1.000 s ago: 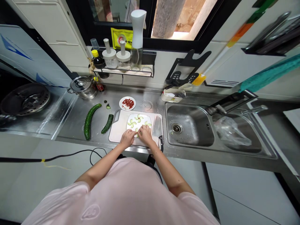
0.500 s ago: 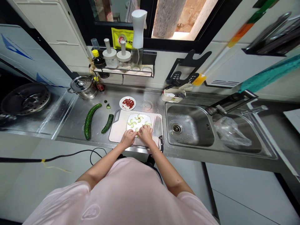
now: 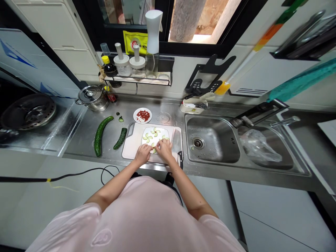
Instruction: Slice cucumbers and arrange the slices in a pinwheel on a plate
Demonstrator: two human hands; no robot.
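Observation:
My left hand [image 3: 143, 154] and my right hand [image 3: 165, 149] rest at the lower edge of a white plate [image 3: 144, 140] on a white cutting board [image 3: 131, 148]. Thin cucumber slices [image 3: 154, 134] lie fanned out on the plate, and my fingertips are among them. Whether either hand pinches a slice is hidden. A kitchen knife [image 3: 176, 145] lies just right of my right hand. Left of the board are a long cucumber [image 3: 98, 135] and a shorter cucumber piece [image 3: 120, 138]. Chopped red pieces fill a small plate [image 3: 143, 115] beyond the board.
The steel counter [image 3: 78, 140] runs into a double sink [image 3: 210, 140], with a plastic bag [image 3: 258, 147] in its right basin. A steel pot [image 3: 93, 98] stands at the back left, beside a shelf of bottles and jars [image 3: 136, 82]. A black cable [image 3: 78, 171] hangs below the counter's front.
My right hand has shifted slightly on the plate, and my left hand has barely moved. The whole view has tilted a little.

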